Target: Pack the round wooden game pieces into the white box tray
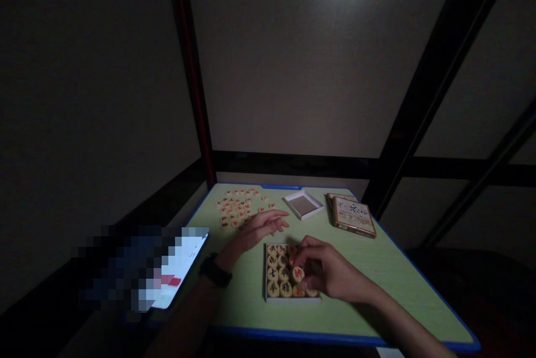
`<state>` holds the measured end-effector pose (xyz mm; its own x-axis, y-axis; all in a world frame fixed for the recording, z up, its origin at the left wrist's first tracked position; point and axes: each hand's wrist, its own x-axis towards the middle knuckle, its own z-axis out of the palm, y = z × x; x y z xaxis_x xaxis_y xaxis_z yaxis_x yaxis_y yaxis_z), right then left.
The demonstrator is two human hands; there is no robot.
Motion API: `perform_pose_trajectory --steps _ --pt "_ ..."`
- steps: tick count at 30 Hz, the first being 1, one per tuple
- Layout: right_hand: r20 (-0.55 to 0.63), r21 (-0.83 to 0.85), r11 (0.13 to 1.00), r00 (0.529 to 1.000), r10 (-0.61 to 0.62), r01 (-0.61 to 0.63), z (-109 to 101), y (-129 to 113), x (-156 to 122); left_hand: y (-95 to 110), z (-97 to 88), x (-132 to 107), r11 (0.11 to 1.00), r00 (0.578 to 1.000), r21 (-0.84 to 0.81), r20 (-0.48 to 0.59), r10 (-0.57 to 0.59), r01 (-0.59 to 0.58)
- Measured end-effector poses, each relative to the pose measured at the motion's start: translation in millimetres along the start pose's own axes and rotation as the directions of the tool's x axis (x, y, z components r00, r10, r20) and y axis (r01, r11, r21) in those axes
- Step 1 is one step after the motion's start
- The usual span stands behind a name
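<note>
Wooden red-marked disc (298, 274) pinched in right hand (330, 275) fingers over tray (293, 300); left hand (258, 229) fingers spread, empty.

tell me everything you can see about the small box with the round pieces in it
The small box is a shallow, pale, square tray, cardboard by its look, lying flat near the front of the green table. It holds round pale pieces in neat rows, marked with black or red characters. The right hand covers its right side, pinching a red-marked piece over it.
</note>
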<state>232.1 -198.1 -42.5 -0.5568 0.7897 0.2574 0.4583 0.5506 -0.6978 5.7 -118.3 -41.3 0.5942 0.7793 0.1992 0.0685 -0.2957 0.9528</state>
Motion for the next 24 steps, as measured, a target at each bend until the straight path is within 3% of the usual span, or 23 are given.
perform_pose_trajectory --steps 12,16,19,21,24 --pt "0.046 -0.004 1.000 0.999 0.012 -0.012 11 -2 -11 -9 3.0 8 0.992 0.986 0.121 -0.162 -0.025 0.045" --pt "0.040 -0.025 1.000 0.999 0.009 -0.008 11 -1 -11 -11 1.7 11 0.984 0.962 0.159 -0.272 -0.031 0.077" --pt "0.010 -0.018 1.000 1.000 -0.001 0.001 7 1 -11 -15 -1.5 15 0.970 0.917 0.212 -0.397 -0.029 0.122" --pt "-0.030 -0.011 1.000 1.000 0.000 0.000 0 2 -9 -17 -5.1 16 0.918 0.879 0.348 -0.477 -0.001 0.190" --pt "-0.126 -0.048 0.998 0.991 0.042 -0.049 -15 8 1 -19 -10.4 15 0.724 0.862 0.620 -0.502 0.068 0.303"
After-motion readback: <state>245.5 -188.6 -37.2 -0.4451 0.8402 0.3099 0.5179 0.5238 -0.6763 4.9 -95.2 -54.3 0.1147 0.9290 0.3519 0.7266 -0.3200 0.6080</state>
